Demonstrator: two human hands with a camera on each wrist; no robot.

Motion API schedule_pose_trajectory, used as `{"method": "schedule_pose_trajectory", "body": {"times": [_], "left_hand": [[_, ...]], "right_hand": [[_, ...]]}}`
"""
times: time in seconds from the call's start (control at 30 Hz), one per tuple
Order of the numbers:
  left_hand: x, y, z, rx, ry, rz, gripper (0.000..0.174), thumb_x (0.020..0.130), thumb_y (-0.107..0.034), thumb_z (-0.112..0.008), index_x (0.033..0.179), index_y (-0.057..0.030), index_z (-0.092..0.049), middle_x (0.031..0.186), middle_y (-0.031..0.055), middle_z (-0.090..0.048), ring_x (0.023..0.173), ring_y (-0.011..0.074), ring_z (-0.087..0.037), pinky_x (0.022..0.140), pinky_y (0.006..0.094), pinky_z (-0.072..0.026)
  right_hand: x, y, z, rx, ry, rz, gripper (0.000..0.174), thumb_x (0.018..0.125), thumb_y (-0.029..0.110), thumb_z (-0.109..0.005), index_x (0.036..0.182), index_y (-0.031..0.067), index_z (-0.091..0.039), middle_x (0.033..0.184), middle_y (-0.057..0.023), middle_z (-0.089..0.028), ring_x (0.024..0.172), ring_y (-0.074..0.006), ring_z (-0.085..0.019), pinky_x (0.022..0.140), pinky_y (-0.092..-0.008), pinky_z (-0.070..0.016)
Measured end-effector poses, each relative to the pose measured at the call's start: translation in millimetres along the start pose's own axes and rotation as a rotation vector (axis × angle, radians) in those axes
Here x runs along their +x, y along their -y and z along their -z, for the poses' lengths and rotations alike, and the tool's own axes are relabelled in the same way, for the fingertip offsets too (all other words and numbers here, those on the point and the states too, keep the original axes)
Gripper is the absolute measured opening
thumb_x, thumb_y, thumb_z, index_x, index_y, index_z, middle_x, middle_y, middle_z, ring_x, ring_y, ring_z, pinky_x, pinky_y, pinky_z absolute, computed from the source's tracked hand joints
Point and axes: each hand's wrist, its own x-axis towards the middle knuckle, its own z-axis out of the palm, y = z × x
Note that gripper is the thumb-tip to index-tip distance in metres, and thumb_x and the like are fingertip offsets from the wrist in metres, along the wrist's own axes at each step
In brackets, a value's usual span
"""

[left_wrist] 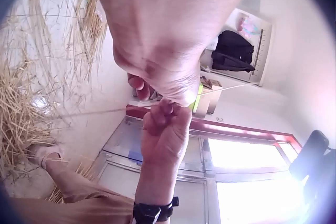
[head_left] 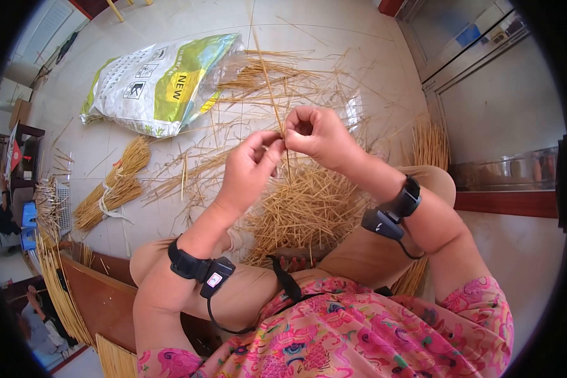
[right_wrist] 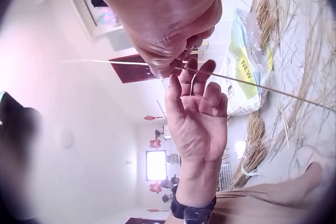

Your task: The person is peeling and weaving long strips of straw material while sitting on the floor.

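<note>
A long thin straw stalk (head_left: 268,82) runs up and away from between the two hands, in front of the body. My right hand (head_left: 324,135) pinches it between thumb and forefinger, the other fingers curled in. Close against it, my left hand (head_left: 242,173) has thumb and forefinger tips at the same stalk. In the right wrist view the left hand (right_wrist: 197,124) shows its palm, other fingers loosely bent, and the stalk (right_wrist: 252,84) crosses at its fingertips. Below the hands lies a heap of cut straw (head_left: 315,208), between the knees.
A white and green plastic sack (head_left: 138,85) lies on the tiled floor, with loose straw (head_left: 264,72) at its mouth. Tied straw bundles (head_left: 113,183) rest to the left. More straw (head_left: 429,145) stands by the metal-framed door (head_left: 498,113). A wooden board (head_left: 97,296) is at lower left.
</note>
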Motion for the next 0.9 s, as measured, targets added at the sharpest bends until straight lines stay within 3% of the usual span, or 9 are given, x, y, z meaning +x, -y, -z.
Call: {"method": "schedule_pose_trajectory", "body": {"times": [0.1, 0.2, 0.27, 0.37, 0.47, 0.57, 0.67, 0.77, 0.9], "left_hand": [[9, -6, 7, -0.186, -0.046, -0.066, 0.014, 0.086, -0.01, -0.061, 0.095, -0.0007, -0.058, 0.074, -0.0014, -0.057, 0.062, 0.002, -0.051, 0.055, 0.0171, -0.0409], [13, 3, 17, -0.085, -0.046, 0.014, 0.015, 0.088, -0.011, -0.058, 0.1, -0.0021, -0.055, 0.086, 0.0043, -0.061, 0.066, 0.0038, -0.049, 0.054, 0.0177, -0.0381], [13, 4, 15, -0.111, -0.031, -0.031, 0.013, 0.089, -0.01, -0.056, 0.1, -0.0031, -0.054, 0.087, 0.005, -0.062, 0.065, 0.0044, -0.05, 0.056, 0.0184, -0.0397], [13, 1, 10, -0.174, -0.057, -0.105, 0.009, 0.091, -0.01, -0.053, 0.097, -0.0039, -0.054, 0.09, 0.0059, -0.062, 0.066, 0.005, -0.051, 0.059, 0.0193, -0.0417], [15, -4, 12, -0.25, -0.147, -0.168, 0.007, 0.092, -0.01, -0.052, 0.093, -0.0043, -0.055, 0.091, 0.0044, -0.062, 0.068, 0.0048, -0.051, 0.06, 0.0191, -0.0422], [17, -5, 21, -0.33, -0.193, -0.184, 0.007, 0.092, -0.011, -0.052, 0.092, -0.0048, -0.055, 0.088, 0.0022, -0.061, 0.068, 0.0042, -0.05, 0.06, 0.0188, -0.0413], [19, -3, 29, -0.387, -0.183, -0.147, 0.007, 0.092, -0.012, -0.053, 0.092, -0.0054, -0.056, 0.084, -0.0003, -0.058, 0.067, 0.0036, -0.048, 0.061, 0.0189, -0.0397], [17, 2, 27, -0.359, -0.148, -0.114, 0.007, 0.092, -0.011, -0.052, 0.094, -0.0051, -0.056, 0.084, -0.0003, -0.057, 0.067, 0.0041, -0.047, 0.062, 0.0192, -0.039], [11, 1, 17, -0.249, -0.076, -0.075, 0.009, 0.092, -0.01, -0.052, 0.098, -0.0045, -0.056, 0.084, -0.0003, -0.056, 0.068, 0.0044, -0.046, 0.063, 0.0194, -0.0383]], "right_hand": [[-3, 6, -2, -0.268, -0.057, 0.019, 0.008, 0.076, 0.006, -0.062, 0.075, -0.0005, -0.057, 0.066, 0.0016, -0.055, 0.062, -0.0045, -0.051, 0.055, -0.0203, -0.0419], [-8, 8, -9, -0.468, -0.076, 0.034, 0.01, 0.076, 0.007, -0.062, 0.076, -0.0011, -0.057, 0.066, 0.0011, -0.056, 0.059, -0.0047, -0.05, 0.053, -0.0208, -0.0411], [-7, 3, -11, -0.519, -0.069, 0.077, 0.01, 0.077, 0.007, -0.062, 0.076, -0.0013, -0.057, 0.067, 0.0004, -0.056, 0.057, -0.0052, -0.049, 0.051, -0.0212, -0.0406], [0, -17, -9, -0.242, -0.093, 0.039, 0.01, 0.078, 0.008, -0.061, 0.075, -0.0006, -0.057, 0.066, -0.0001, -0.055, 0.053, -0.006, -0.047, 0.047, -0.022, -0.0385], [3, -17, -3, 0.206, -0.11, -0.219, 0.01, 0.08, 0.009, -0.061, 0.076, 0.0007, -0.058, 0.066, -0.0001, -0.055, 0.054, -0.0057, -0.046, 0.047, -0.022, -0.0371], [9, -27, 4, -0.195, -0.183, -0.179, 0.019, 0.078, 0.017, -0.065, 0.076, -0.0012, -0.063, 0.066, -0.0044, -0.06, 0.056, -0.0084, -0.052, 0.049, -0.0254, -0.0413], [8, -8, 8, -0.441, 0.001, -0.248, 0.02, 0.079, 0.018, -0.067, 0.08, -0.0012, -0.064, 0.072, -0.0035, -0.062, 0.062, -0.0069, -0.054, 0.054, -0.0232, -0.0436], [2, -10, -4, 0.029, 0.021, -0.023, 0.02, 0.079, 0.019, -0.069, 0.084, -0.0009, -0.066, 0.075, -0.0023, -0.063, 0.068, -0.0055, -0.054, 0.06, -0.0216, -0.0449], [2, -5, -6, 0.036, 0.071, -0.029, 0.018, 0.081, 0.017, -0.067, 0.085, -0.0008, -0.066, 0.076, -0.0013, -0.063, 0.07, -0.005, -0.054, 0.062, -0.021, -0.045]]}}
